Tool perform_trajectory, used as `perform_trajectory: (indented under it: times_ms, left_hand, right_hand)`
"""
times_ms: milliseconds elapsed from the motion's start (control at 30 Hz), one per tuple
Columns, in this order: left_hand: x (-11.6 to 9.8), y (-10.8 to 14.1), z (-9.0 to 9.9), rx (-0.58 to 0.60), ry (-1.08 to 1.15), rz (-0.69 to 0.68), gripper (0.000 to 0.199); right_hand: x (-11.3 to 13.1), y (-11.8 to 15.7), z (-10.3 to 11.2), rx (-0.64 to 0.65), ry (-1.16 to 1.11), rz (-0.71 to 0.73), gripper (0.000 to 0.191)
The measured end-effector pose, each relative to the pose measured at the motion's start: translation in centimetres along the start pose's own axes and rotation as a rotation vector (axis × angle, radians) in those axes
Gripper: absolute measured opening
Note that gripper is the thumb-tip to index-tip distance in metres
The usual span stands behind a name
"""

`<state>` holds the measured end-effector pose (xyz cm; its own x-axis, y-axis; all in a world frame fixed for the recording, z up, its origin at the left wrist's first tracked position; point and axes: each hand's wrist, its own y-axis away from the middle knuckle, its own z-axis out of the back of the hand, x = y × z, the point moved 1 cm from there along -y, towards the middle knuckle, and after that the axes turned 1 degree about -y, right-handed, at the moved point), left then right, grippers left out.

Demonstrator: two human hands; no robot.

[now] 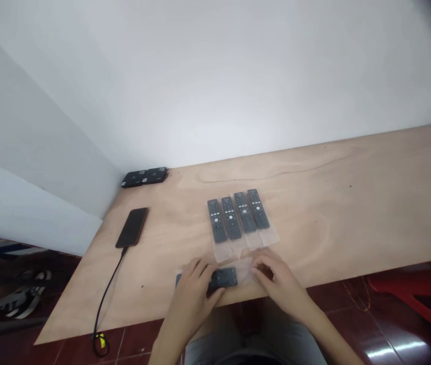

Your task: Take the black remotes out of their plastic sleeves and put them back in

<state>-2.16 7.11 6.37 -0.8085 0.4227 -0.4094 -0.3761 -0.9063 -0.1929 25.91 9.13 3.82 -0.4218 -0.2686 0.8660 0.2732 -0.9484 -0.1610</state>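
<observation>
Standing by, you look down on a plywood table (352, 213) with the person's two hands at its near edge, low in the middle of the frame. The left hand (194, 284) is closed over a black remote control (223, 279) lying crosswise there. A clear plastic sleeve (244, 268) runs from the remote toward the right hand (276, 284), whose curved fingers (261, 266) rest on the plastic; from here I can't tell whether they are pinching it. Just above the hands, four more black remote controls (238, 215) lie side by side in clear sleeves, tilted slightly across the frame. At centre left, a smartphone (132, 227) lies face up with a black cable (109, 299) trailing over the table edge. Two black devices (144, 177) sit in the far corner against the white wall (215, 81), above dark red floor tiles (139, 339).
</observation>
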Motion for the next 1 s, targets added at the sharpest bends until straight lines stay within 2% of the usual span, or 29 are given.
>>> perform_trajectory:
  times_ms: [167,267,400,500,633,733,833,1000]
  left_hand:
    - [-0.2,0.2,-0.6,-0.041,-0.003,-0.004,0.053]
    - [-0.4,0.1,-0.6,-0.058,0.009,-0.023,0.046]
    - [-0.4,-0.1,-0.4,-0.055,0.033,-0.042,0.041]
    - [-0.1,-0.2,-0.1,-0.012,0.068,-0.027,0.049]
    - [0.3,-0.4,0.7,0.107,0.149,-0.033,0.063]
    - [0.3,-0.6,1.3,0.145,0.175,-0.049,0.064]
    - [0.3,-0.7,1.3,0.110,0.167,-0.043,0.058]
    - [0.4,-0.5,0.8,-0.023,0.187,-0.059,0.051]
  right_hand:
    - [0.0,0.4,0.3,0.003,-0.091,-0.060,0.022]
    - [-0.4,0.2,0.3,0.000,-0.085,-0.056,0.031]
    - [-0.9,-0.1,0.1,-0.020,0.025,-0.047,0.018]
    - [-0.6,-0.3,0.1,0.027,-0.043,-0.051,0.014]
    - [0.7,-0.7,0.7,0.130,-0.283,-0.138,0.031]
    - [1.5,-0.9,1.4,0.211,-0.376,-0.228,0.040]
    - [1.5,-0.9,1.7,0.192,-0.366,-0.248,0.037]
    - [1.1,-1.0,1.0,0.116,-0.362,-0.244,0.034]
